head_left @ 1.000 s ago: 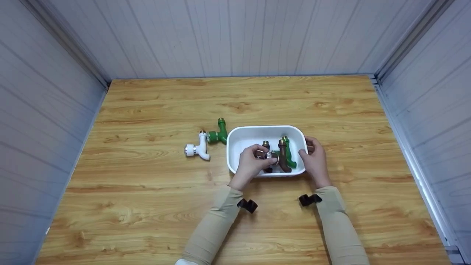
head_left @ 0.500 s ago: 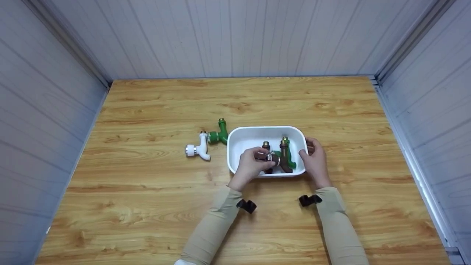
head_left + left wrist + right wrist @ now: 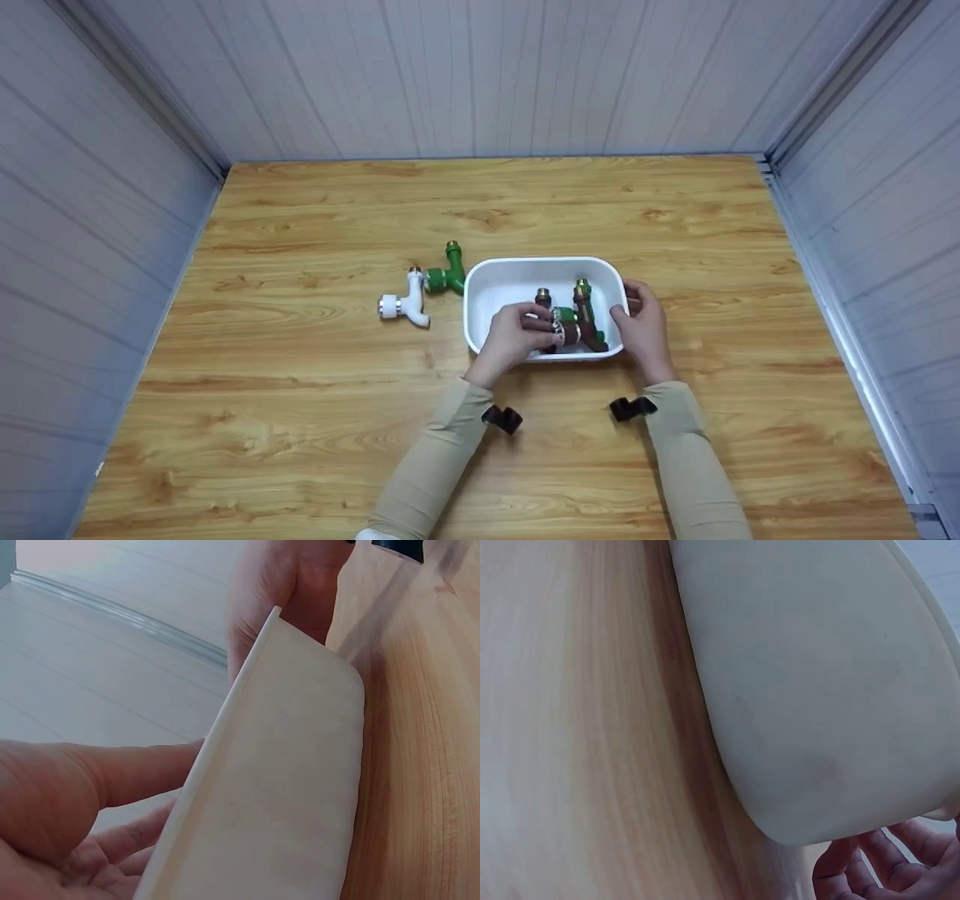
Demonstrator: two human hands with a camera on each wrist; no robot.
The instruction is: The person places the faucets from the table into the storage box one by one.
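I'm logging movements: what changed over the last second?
The brown tap in the left hand shifted rightward in the white tray, covering more of the spout of the inner green tap. The right hand still holds the tray; the white tap and outer green tap stayed.

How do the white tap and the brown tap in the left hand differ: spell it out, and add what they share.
Colour: the white tap is pale, the brown tap dark.
Place: the white tap lies on the wooden table; the brown tap is inside the white tub.
Contact: the left hand pinches the brown tap, while no hand touches the white tap.
Shared: both taps have silvery trim.
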